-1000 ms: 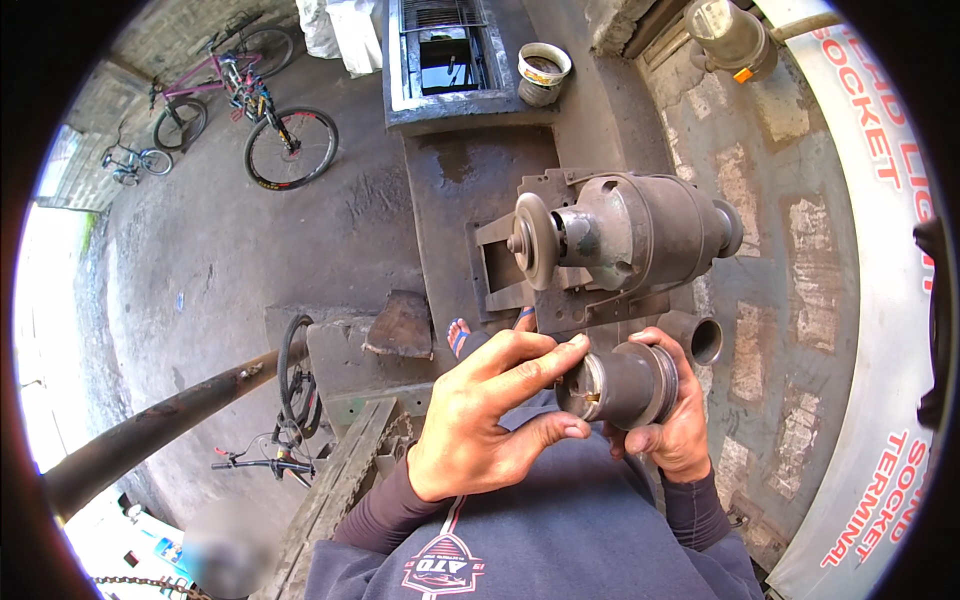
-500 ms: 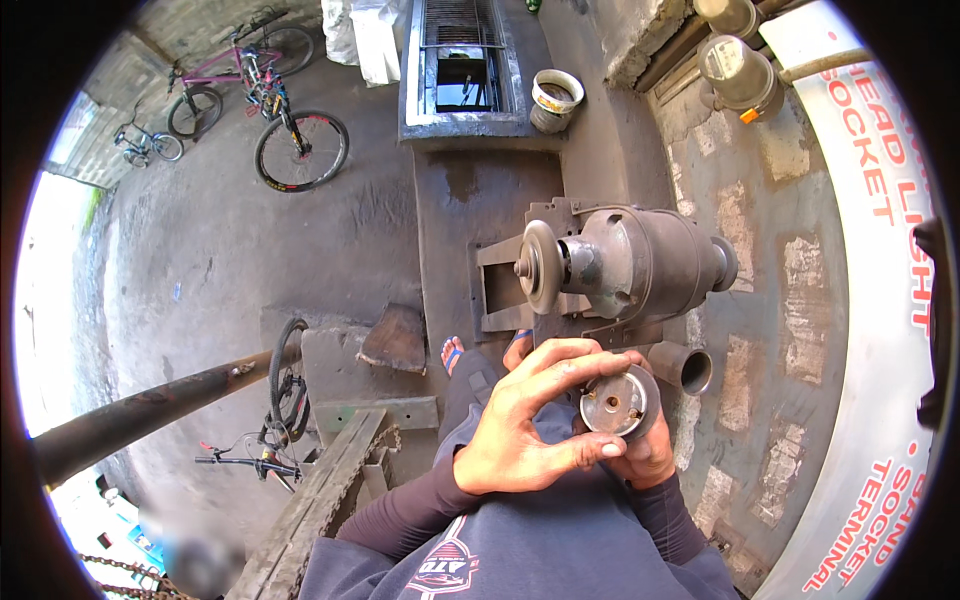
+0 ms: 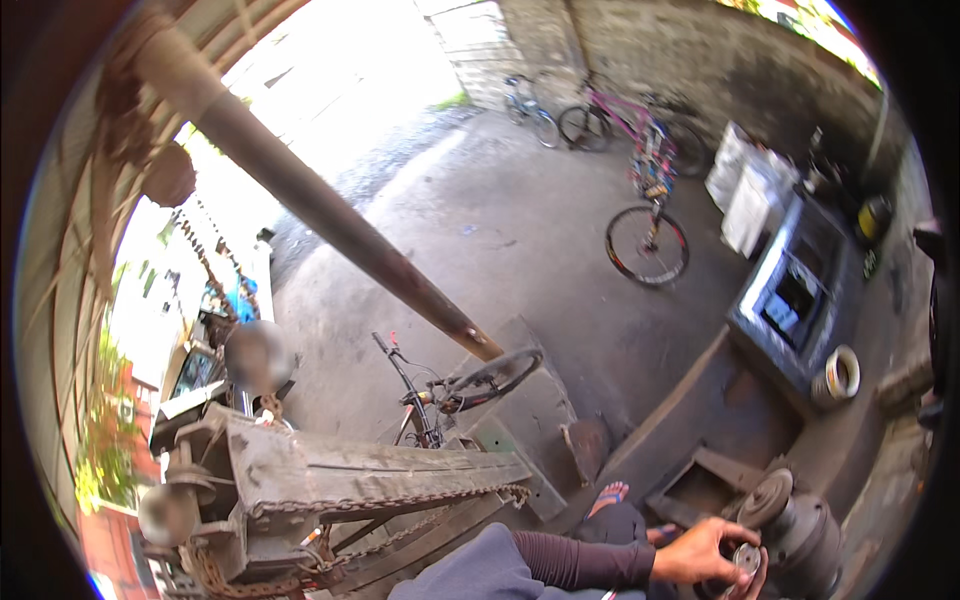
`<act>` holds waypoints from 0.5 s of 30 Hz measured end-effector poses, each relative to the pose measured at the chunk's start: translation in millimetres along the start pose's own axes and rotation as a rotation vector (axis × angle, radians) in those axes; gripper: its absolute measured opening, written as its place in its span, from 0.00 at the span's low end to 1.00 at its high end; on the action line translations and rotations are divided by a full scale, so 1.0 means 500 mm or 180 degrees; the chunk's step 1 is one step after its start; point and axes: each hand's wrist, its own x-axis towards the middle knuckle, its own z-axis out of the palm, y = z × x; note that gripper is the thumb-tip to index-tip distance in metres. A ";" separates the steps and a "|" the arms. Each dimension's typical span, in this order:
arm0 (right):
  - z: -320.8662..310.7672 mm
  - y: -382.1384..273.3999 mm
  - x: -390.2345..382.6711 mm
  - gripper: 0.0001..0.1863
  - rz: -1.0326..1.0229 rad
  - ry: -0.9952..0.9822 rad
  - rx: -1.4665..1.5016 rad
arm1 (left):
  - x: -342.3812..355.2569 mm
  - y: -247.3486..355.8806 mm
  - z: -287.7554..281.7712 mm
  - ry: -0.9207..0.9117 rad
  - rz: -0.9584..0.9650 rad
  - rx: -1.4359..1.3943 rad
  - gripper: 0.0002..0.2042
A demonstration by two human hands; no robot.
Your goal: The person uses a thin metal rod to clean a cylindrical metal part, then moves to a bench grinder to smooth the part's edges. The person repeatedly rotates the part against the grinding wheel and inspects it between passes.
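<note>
I have the sleeved left forearm [image 3: 590, 560] extended rightward along the near side, wrist [image 3: 660, 566] nearly straight. The left hand [image 3: 700, 553] is half curled, its fingers [image 3: 737, 528] and thumb [image 3: 733, 574] curving toward each other. I see only 1 small part of the right hand [image 3: 761, 577] beside it.

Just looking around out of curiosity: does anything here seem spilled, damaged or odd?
Nothing plainly spilled or broken. Slightly odd: the chain trails along the beam rather than lying coiled, and the back wall has a dark, stain-like patch. The round metal part at the left hand is too small to judge.
</note>
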 end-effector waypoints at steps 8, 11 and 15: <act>0.026 -0.018 0.067 0.47 -0.0675 0.0078 0.0484 | -0.010 0.107 -0.002 0.0405 -0.0042 0.0620 0.28; 0.029 0.010 0.074 0.36 -0.0695 -0.0054 0.0310 | -0.018 0.105 -0.028 0.0567 -0.0019 0.0362 0.30; 0.006 0.017 0.060 0.35 -0.0844 -0.0447 0.1056 | -0.023 0.089 -0.004 0.0494 0.0056 0.0543 0.38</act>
